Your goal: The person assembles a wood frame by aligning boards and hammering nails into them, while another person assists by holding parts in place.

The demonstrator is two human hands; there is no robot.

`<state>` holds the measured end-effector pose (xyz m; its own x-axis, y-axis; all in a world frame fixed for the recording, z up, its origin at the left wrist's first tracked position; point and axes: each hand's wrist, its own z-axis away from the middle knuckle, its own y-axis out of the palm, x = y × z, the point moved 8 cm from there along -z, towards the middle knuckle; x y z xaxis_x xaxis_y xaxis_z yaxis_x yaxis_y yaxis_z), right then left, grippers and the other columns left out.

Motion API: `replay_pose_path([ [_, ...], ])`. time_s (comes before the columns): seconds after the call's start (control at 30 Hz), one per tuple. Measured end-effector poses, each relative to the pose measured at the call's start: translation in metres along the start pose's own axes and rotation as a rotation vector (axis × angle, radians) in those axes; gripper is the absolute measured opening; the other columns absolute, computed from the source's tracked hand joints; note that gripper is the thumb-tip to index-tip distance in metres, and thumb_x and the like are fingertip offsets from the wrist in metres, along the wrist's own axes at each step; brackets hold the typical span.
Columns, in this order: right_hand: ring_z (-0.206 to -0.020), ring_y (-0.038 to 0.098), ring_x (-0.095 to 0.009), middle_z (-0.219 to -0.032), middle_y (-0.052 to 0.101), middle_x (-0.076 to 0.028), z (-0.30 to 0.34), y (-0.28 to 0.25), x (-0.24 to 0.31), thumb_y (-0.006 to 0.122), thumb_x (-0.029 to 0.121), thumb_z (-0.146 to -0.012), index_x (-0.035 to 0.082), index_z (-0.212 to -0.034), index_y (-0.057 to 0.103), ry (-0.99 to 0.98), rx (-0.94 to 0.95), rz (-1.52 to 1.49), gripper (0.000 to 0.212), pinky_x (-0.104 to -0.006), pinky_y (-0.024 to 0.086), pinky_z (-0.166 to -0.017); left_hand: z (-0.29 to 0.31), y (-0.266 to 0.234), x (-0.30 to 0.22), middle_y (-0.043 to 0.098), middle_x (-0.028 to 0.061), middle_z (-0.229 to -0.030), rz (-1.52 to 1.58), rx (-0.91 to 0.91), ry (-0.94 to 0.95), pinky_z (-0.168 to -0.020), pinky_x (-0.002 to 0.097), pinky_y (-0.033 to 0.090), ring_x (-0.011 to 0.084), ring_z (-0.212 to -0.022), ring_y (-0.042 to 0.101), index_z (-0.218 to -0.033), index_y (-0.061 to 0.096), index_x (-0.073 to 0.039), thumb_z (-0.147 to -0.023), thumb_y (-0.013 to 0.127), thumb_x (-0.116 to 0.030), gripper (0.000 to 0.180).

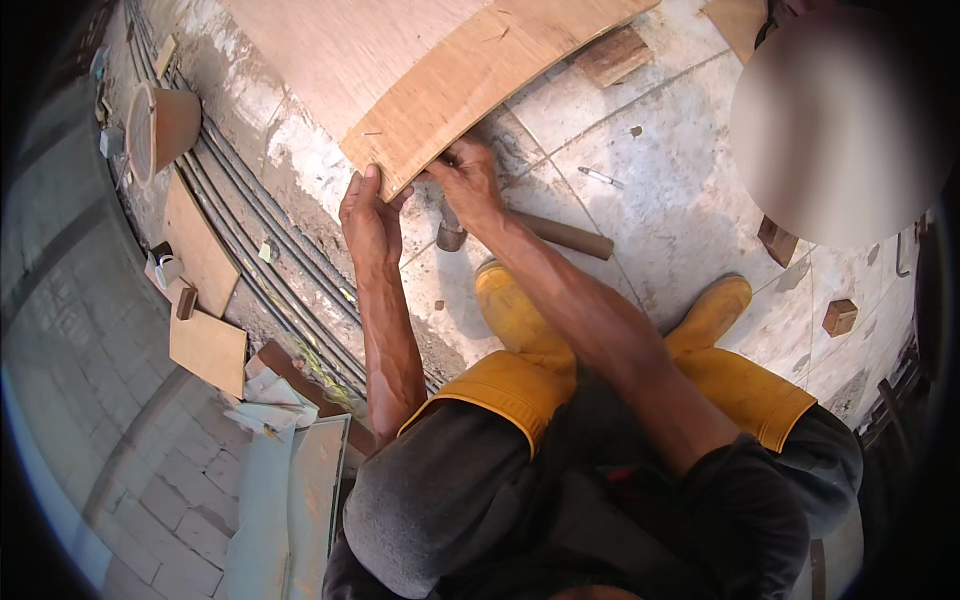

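Note:
A long plywood strip (452, 98) lies over a wider plywood sheet (305, 45), its near end toward me. My left hand (372, 218) grips the strip's near left corner, thumb on top and fingers below. At the near right edge, my right hand (468, 178) is closed on the same strip, with its fingertips partly hidden under the wood. What looks like a thin nail (372, 133) shows on the strip above my left thumb. Beneath my right forearm, a hammer (565, 234) rests on the tiles, its head just below the strip's end.
Dark pipes (255, 200) run along the left, beside a clay pot (175, 120) and plywood offcuts (208, 352). Glass panes (290, 510) stand at lower left. A pen (601, 178) and a small wood block (840, 317) lie on the tiles. A blurred patch covers the upper right.

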<state>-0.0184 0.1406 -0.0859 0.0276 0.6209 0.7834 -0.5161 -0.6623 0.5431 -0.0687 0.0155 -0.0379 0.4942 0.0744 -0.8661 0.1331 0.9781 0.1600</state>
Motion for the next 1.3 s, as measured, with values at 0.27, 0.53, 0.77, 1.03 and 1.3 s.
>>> replay_pose_path([
  [0.27, -0.078, 0.069, -0.015, -0.093, 0.070, -0.011, 0.056, -0.041, 0.003, 0.062, 0.002, -0.092, -0.001, -0.119, 0.061, 0.073, -0.403, -0.335, 0.027, -0.0268, 0.059, -0.070, 0.004, -0.002, 0.008, 0.069, 0.0138, -0.099, 0.106, -0.009, -0.034, -0.056, 0.0283, 0.058, 0.0218, -0.066, 0.069, -0.114, 0.059, 0.002, -0.097, 0.059, -0.017, 0.025],
  [0.53, -0.085, 0.070, -0.020, -0.100, 0.066, -0.013, 0.050, -0.040, -0.004, 0.060, -0.001, -0.091, -0.004, -0.126, 0.050, 0.197, -0.258, -0.378, 0.036, -0.0309, 0.061, -0.075, 0.005, 0.001, 0.006, 0.068, 0.0138, -0.098, 0.098, -0.028, -0.009, -0.058, 0.0300, 0.058, 0.0230, -0.066, 0.068, -0.114, 0.057, 0.001, -0.098, 0.057, -0.020, 0.026],
  [0.77, -0.082, 0.070, -0.020, -0.101, 0.064, -0.013, 0.051, -0.020, 0.023, 0.059, -0.002, -0.092, -0.001, -0.133, 0.044, 0.206, -0.127, -0.255, 0.043, -0.0298, 0.060, -0.071, 0.021, 0.005, 0.017, 0.064, 0.0140, -0.110, 0.344, 0.100, 0.084, -0.073, 0.0357, 0.057, 0.0227, -0.088, 0.066, -0.124, 0.050, 0.001, -0.101, 0.048, -0.041, 0.047],
  [1.03, -0.075, 0.066, -0.013, -0.093, 0.066, -0.010, 0.052, -0.037, 0.028, 0.063, 0.009, -0.095, 0.000, -0.124, 0.053, 0.039, -0.008, 0.201, 0.032, -0.0253, 0.056, -0.065, 0.027, 0.004, 0.039, 0.067, 0.0137, -0.107, 0.063, 0.110, 0.067, -0.074, 0.0320, 0.059, 0.0194, -0.090, 0.067, -0.118, 0.058, 0.005, -0.087, 0.072, -0.006, 0.036],
  [1.3, -0.079, 0.065, -0.038, -0.088, 0.065, -0.024, 0.058, -0.037, 0.060, 0.064, 0.009, -0.089, -0.003, -0.108, 0.059, -0.092, 0.232, 0.759, 0.023, -0.0413, 0.049, -0.069, 0.050, 0.018, 0.054, 0.068, 0.0052, -0.078, -0.397, 0.119, -0.028, -0.057, 0.0221, 0.046, 0.0087, -0.065, 0.060, -0.106, 0.068, 0.001, -0.087, 0.074, -0.008, 0.021],
])
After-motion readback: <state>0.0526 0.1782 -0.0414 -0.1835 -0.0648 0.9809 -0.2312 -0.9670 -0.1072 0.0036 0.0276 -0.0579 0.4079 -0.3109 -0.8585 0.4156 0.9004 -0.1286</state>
